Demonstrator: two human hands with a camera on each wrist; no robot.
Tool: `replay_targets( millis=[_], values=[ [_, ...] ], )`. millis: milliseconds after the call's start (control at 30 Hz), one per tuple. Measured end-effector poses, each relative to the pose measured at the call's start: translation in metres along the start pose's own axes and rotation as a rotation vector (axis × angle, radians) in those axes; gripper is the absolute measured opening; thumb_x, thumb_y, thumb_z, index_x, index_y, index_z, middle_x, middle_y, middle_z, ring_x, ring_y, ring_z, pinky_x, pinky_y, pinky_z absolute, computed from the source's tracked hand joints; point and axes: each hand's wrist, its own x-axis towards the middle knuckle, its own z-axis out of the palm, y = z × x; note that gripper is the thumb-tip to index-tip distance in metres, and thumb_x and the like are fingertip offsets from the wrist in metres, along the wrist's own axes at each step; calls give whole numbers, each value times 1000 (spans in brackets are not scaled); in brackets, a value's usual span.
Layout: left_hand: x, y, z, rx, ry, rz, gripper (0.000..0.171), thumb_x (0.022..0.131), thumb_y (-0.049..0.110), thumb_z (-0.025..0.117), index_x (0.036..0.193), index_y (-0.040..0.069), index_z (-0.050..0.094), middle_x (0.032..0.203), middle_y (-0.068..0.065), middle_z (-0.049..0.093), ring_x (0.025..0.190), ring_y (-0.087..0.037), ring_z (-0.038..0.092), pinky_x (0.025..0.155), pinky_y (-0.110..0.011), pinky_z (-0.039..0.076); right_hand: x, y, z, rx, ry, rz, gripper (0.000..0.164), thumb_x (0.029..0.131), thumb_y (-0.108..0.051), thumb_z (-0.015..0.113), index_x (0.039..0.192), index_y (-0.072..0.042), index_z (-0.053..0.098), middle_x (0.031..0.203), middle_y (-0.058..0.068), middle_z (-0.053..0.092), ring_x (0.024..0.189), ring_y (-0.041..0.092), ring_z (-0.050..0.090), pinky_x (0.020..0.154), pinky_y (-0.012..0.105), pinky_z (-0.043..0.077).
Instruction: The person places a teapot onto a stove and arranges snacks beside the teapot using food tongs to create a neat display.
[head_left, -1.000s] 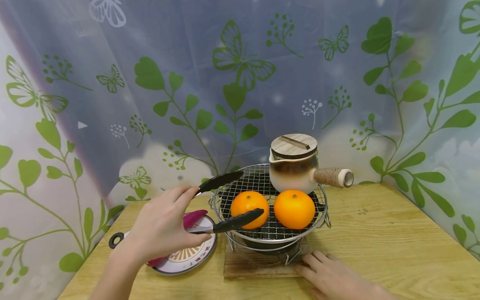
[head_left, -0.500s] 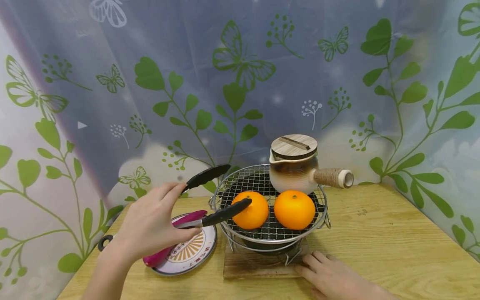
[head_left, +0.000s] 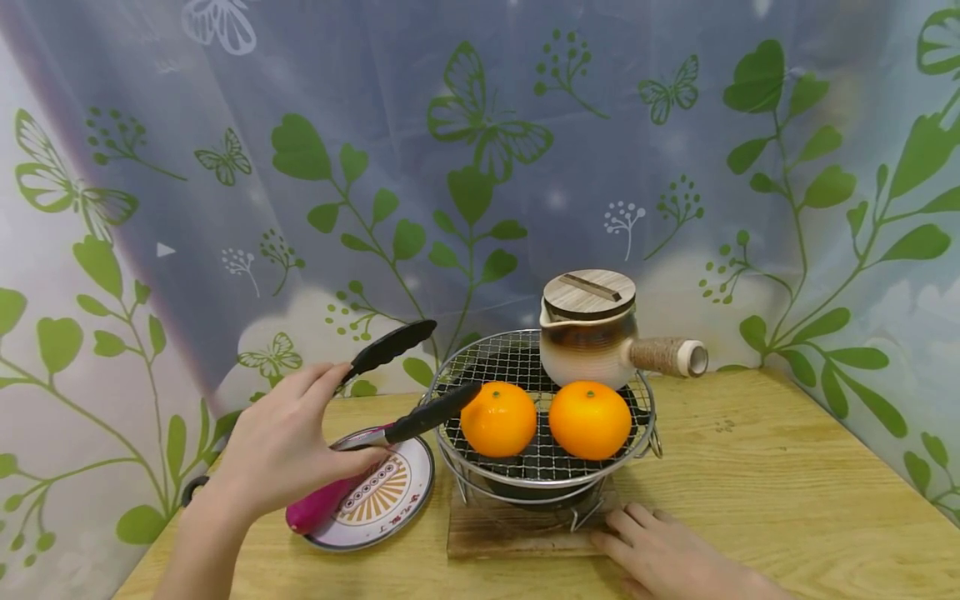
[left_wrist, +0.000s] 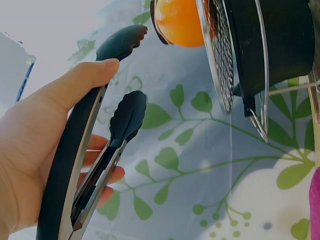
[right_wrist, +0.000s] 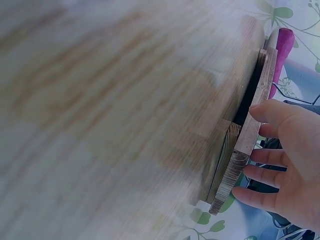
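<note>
My left hand (head_left: 281, 450) holds black-tipped tongs (head_left: 435, 412), thumb on one arm and fingers on the other, with the tongs spread wide and nothing between their tips. The lower tip overlaps the left orange (head_left: 501, 421) in the head view. A second orange (head_left: 590, 421) sits beside it on the round wire grill (head_left: 543, 471). Below my left hand, a long magenta vegetable (head_left: 322, 504), like a sweet potato, lies on a patterned plate (head_left: 422, 500), partly hidden. My right hand (head_left: 663, 546) rests at the front right corner of the wooden base (head_left: 517, 537), its fingertips on the edge.
A clay pot (head_left: 585, 354) with a wooden lid stands at the grill's back right, its rope-wrapped handle (head_left: 663, 356) sticking out to the right. Behind the wooden table (head_left: 787, 483) hangs a leaf-and-butterfly curtain (head_left: 510, 225).
My left hand has drawn the tongs leftward, away from the grill and over the plate. Both oranges and my right hand have stayed in place.
</note>
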Motion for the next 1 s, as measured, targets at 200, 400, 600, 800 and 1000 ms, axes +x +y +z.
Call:
replay_targets(
  millis=[200, 400, 600, 800, 1000],
  values=[
    [-2, -14, 3, -14, -41, -69, 85, 66, 53, 75, 128, 1, 50, 122, -15, 52, 105, -36, 53, 72, -55, 47, 0, 0, 0, 12, 3, -7, 51, 68, -34, 77, 112, -18, 57, 97, 0, 51, 82, 15, 46, 59, 27, 44],
    [-2, -31, 7, -5, -113, -152, 93, 69, 58, 71, 133, -3, 43, 129, -24, 45, 115, -44, 45, 79, -62, 42, -1, 0, 0, 14, -16, -2, 50, 71, -35, 76, 113, -18, 57, 99, 1, 51, 83, 16, 46, 56, 25, 43],
    [-3, -49, 17, -15, -183, -225, 100, 69, 63, 68, 135, -7, 40, 132, -28, 41, 118, -46, 40, 83, -64, 38, 0, 0, -2, 11, -63, 8, 47, 74, -37, 74, 115, -19, 56, 101, 1, 51, 83, 16, 47, 54, 25, 42],
    [-4, -60, 27, 0, -231, -277, 105, 68, 67, 66, 136, -8, 37, 129, -30, 43, 114, -49, 42, 80, -63, 40, 0, 0, -4, 25, -77, 12, 47, 75, -36, 73, 115, -19, 57, 100, 1, 51, 83, 15, 46, 54, 24, 42],
    [-7, -69, 38, 10, -265, -311, 104, 68, 65, 66, 136, -7, 37, 127, -30, 44, 111, -49, 44, 76, -62, 43, 1, 0, -3, 16, -74, 4, 47, 74, -37, 74, 114, -19, 57, 99, 1, 51, 82, 16, 47, 54, 24, 41]
  ],
)
